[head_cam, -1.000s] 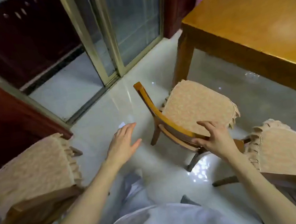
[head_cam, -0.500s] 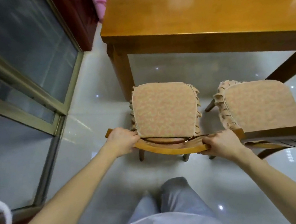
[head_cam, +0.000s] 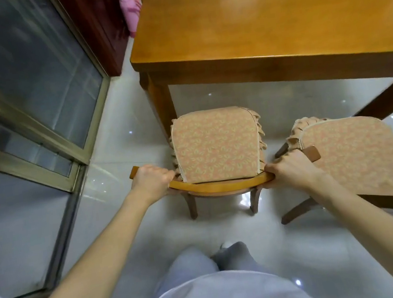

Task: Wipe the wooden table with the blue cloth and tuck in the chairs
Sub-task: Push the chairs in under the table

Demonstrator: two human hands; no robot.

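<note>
Grey trousers [head_cam: 196, 271] and a pale shirt hem are seen nearest, on a glossy tiled floor [head_cam: 126, 235]. Both arms are extended forward. The curved back rail [head_cam: 221, 185] of the left chair [head_cam: 215, 146] is grasped at its left end by the left hand [head_cam: 153, 180] and at its right end by the right hand [head_cam: 291, 170], with the fingers of each curled round the wood. The patterned seat cushion is faced toward the wooden table [head_cam: 272, 15]; its far edge appears to stop just short of the table's near edge, beside the near-left leg. A second chair [head_cam: 352, 156] is stood just to the right, angled. A sliding glass door [head_cam: 26, 72] is noted at far left, and a pink object [head_cam: 131, 8] beyond the table corner.
</note>
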